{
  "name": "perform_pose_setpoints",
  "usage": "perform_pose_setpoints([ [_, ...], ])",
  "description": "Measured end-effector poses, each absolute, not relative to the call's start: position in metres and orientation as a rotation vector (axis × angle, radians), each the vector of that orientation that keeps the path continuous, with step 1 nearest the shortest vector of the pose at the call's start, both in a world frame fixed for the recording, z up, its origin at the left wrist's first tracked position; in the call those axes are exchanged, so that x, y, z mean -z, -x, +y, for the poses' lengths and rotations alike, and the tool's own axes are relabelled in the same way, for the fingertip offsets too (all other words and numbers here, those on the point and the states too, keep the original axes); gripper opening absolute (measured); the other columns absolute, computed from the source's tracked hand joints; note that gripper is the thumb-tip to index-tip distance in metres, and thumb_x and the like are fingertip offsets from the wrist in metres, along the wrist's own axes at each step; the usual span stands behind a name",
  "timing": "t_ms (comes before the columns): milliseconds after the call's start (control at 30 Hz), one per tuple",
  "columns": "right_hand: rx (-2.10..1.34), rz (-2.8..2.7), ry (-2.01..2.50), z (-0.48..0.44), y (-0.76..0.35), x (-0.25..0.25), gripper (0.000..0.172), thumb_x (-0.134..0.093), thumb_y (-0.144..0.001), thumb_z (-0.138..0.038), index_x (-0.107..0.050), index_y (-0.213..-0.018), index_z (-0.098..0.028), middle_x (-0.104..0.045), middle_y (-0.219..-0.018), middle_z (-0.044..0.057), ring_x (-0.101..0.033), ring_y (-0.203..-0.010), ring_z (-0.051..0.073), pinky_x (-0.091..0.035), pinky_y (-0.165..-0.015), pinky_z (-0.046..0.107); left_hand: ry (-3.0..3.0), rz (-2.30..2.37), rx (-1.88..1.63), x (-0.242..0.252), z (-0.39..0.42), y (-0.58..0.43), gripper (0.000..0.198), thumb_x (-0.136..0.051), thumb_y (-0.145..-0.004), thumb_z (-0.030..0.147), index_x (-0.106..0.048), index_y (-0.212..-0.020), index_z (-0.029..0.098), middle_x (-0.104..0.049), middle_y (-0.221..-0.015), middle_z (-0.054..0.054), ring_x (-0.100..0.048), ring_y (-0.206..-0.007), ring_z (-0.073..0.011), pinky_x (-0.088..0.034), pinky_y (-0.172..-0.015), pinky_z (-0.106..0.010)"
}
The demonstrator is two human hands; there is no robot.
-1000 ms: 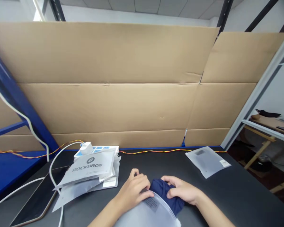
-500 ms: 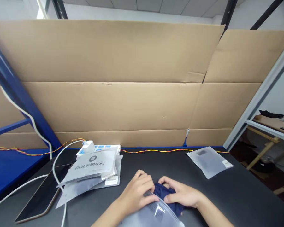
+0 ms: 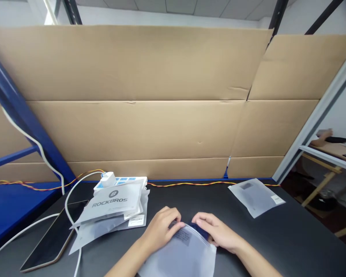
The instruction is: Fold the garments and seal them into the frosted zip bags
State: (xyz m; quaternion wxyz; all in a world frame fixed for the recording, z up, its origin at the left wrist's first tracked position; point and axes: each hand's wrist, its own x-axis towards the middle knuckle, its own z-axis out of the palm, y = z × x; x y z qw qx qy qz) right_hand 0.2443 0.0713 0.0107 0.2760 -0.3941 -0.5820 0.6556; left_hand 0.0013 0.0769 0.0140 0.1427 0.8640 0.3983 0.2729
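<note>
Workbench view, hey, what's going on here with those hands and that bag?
A person at a black workbench has their left hand and right hand on a frosted plastic bag, with navy cloth showing at its mouth. A stack of ROCKBROS bags lies to the left, in front of a power strip. Another frosted bag lies to the right.

The navy cloth has slid into the frosted bag (only a sliver shows).
</note>
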Motion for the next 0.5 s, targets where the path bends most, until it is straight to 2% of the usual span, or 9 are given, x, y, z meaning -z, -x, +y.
perform_pose_setpoints([
  [100, -1.763, -1.716, 1.016, 0.07, -0.25, -0.017, 0.055, -0.044, -0.09, -0.069, -0.069, -0.092, -0.02, -0.049, -0.072, -0.003, -0.028, -0.049, 0.006, -0.02, -0.042, 0.02, -2.49, 1.183, -0.791, -0.013, 0.077, -0.002, 0.02, -0.052, -0.098, 0.032, -0.053, -0.082, 0.021, -0.061, -0.078, 0.001, -0.053, -0.069, -0.0161, -0.039, -0.068, -0.027],
  [233, -1.8, -1.809, 0.953, 0.068, -0.252, -0.02, 0.058, -0.043, -0.089, -0.071, -0.069, -0.09, -0.019, -0.046, -0.069, -0.003, -0.03, -0.054, 0.008, -0.022, -0.047, 0.02, -2.448, 1.125, -0.719, -0.017, 0.075, -0.004, 0.016, -0.05, -0.099, 0.029, -0.054, -0.085, 0.022, -0.064, -0.083, 0.001, -0.056, -0.074, -0.0165, -0.041, -0.071, -0.027],
  [333, -1.839, -1.73, 0.998, 0.068, -0.251, -0.019, 0.067, -0.029, -0.093, -0.073, -0.068, -0.097, -0.019, -0.055, -0.075, 0.0, -0.034, -0.055, 0.009, -0.027, -0.049, 0.02, -2.397, 1.092, -0.618, -0.021, 0.073, -0.003, 0.013, -0.051, -0.098, 0.029, -0.054, -0.088, 0.023, -0.065, -0.086, 0.002, -0.055, -0.077, -0.0163, -0.042, -0.073, -0.026],
  [433, -1.698, -1.667, 1.047, 0.07, -0.253, -0.018, 0.06, -0.032, -0.093, -0.071, -0.065, -0.097, -0.021, -0.061, -0.089, 0.001, -0.039, -0.057, 0.009, -0.032, -0.052, 0.02, -2.336, 1.14, -0.581, -0.023, 0.072, -0.001, 0.013, -0.052, -0.098, 0.03, -0.053, -0.087, 0.023, -0.062, -0.083, 0.003, -0.054, -0.079, -0.0162, -0.041, -0.073, -0.025],
  [500, -1.656, -1.64, 1.084, 0.072, -0.255, -0.018, 0.059, -0.033, -0.092, -0.071, -0.063, -0.092, -0.021, -0.059, -0.082, 0.0, -0.039, -0.055, 0.009, -0.029, -0.049, 0.02, -2.295, 1.189, -0.576, -0.024, 0.073, 0.0, 0.014, -0.053, -0.097, 0.031, -0.052, -0.086, 0.022, -0.059, -0.081, 0.003, -0.054, -0.08, -0.0162, -0.041, -0.073, -0.024],
])
